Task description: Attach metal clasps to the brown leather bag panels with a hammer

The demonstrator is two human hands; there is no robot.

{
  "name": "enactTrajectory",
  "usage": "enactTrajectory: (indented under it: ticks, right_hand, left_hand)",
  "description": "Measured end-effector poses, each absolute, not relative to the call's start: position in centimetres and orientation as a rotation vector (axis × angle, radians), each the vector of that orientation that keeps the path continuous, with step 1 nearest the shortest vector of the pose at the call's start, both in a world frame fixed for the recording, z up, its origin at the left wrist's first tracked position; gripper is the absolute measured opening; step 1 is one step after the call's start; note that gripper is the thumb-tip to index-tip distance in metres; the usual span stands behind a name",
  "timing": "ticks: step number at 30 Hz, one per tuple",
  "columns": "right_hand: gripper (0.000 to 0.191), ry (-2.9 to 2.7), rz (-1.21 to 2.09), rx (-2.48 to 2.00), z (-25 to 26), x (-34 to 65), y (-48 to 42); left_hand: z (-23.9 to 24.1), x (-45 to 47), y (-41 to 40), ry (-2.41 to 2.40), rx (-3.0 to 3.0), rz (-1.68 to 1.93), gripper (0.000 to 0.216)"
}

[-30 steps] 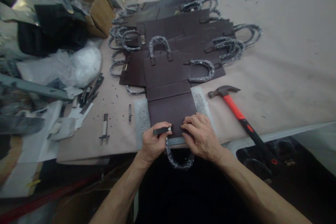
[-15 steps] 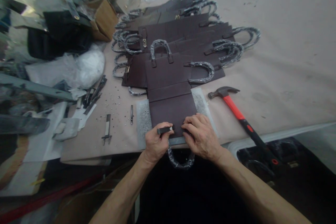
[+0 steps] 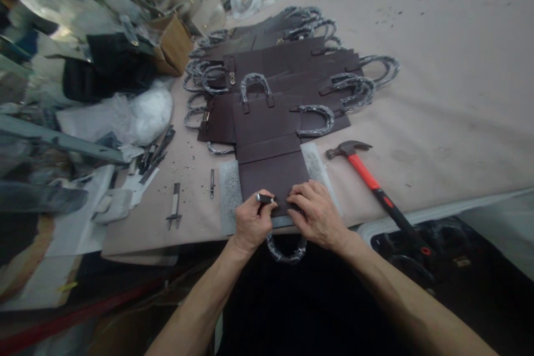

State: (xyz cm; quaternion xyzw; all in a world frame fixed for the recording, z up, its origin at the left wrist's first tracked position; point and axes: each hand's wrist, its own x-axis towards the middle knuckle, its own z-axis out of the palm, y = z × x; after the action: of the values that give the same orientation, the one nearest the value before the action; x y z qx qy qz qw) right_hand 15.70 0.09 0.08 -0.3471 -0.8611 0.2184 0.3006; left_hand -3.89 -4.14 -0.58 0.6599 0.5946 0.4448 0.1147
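My left hand (image 3: 253, 221) is closed around a short dark punch (image 3: 264, 198), which is tilted over the near end of a dark brown bag panel (image 3: 273, 174). My right hand (image 3: 317, 213) presses on the same end, thumb and fingers pinched at a dark handle tab (image 3: 295, 207). A plastic-wrapped handle (image 3: 286, 258) loops off the panel's near edge, between my wrists. Under the panel lies a pale, speckled slab (image 3: 231, 197). At the panel's far end another wrapped handle (image 3: 255, 82) stands out.
A claw hammer (image 3: 367, 172) with a red and black grip lies right of the slab, its end over the table edge. To the left are a slim metal punch (image 3: 212, 183) and a pronged tool (image 3: 174, 206). Stacked bag panels (image 3: 275, 55) lie behind; a cardboard box (image 3: 174, 44) sits far left.
The whole view has shifted slightly. In my left hand the punch has turned a little, its top now showing shinier. My right hand stays at the panel's near edge.
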Motion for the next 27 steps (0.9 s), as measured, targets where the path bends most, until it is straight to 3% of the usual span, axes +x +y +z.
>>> enactTrajectory:
  ticks: [5,8,11,15,20,22,24,27]
  right_hand:
    - [0.016,-2.093,0.482,-1.007,1.1,18.7,0.9]
    - [0.023,-2.009,0.189,-1.37,0.8,23.0,1.8]
    - [0.035,-2.027,0.132,-1.842,0.1,27.1,2.5]
    - [0.025,-1.932,0.509,-2.117,0.5,28.7,2.7]
    - [0.018,-1.423,1.471,-1.743,3.8,25.8,2.1]
    - [0.019,-1.184,1.681,-1.669,5.8,24.4,1.4]
    - [0.028,-1.081,1.72,-1.604,8.3,23.1,0.4]
    - [0.043,-1.475,1.352,-1.512,12.1,21.7,-1.2]
  left_hand:
    - [-0.5,-3.8,-4.1,1.753,1.886,1.311,0.006]
    - [-0.7,-3.9,-4.1,1.724,1.904,1.334,0.007]
    - [-0.8,-3.9,-4.0,1.689,1.956,1.305,0.008]
    - [-0.7,-3.9,-3.9,1.633,1.984,1.32,0.007]
    - [-0.9,-3.8,-3.8,1.623,1.956,1.347,0.009]
    - [-1.2,-3.8,-3.8,1.641,1.923,1.332,0.01]
    - [-1.4,-3.8,-3.7,1.648,1.899,1.325,0.01]
    - [-1.6,-3.8,-3.7,1.636,1.897,1.329,0.01]
